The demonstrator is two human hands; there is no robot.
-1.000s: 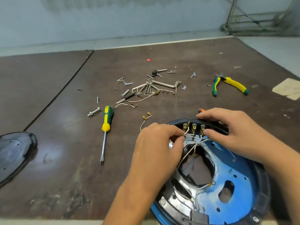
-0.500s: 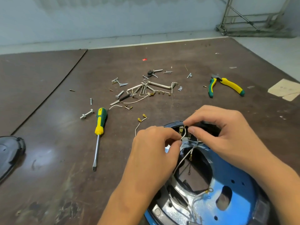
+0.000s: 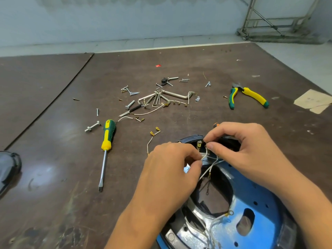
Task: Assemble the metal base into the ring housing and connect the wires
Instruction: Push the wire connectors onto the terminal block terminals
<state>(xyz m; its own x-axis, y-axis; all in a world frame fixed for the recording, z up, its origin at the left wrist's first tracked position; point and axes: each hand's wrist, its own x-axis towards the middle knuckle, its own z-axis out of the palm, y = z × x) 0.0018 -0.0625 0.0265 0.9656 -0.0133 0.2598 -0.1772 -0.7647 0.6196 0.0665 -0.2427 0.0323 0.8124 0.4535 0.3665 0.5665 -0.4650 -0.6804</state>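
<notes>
The ring housing (image 3: pixel 190 138) lies near right; the right hand (image 3: pixel 242 150) pinches a white wire (image 3: pixel 204 156) end just right of its far-rim terminals (image 3: pixel 198 145); the left hand (image 3: pixel 172 171) pinches the same wire slightly nearer, to the left

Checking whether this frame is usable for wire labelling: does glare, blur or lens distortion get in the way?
Head view: wide-angle stretch toward the edges, the metal frame leaning; soft sheen on the table left of the screwdriver; bright reflections on the metal base make the white wires hard to trace; left hand and right hand look sharp.
</notes>
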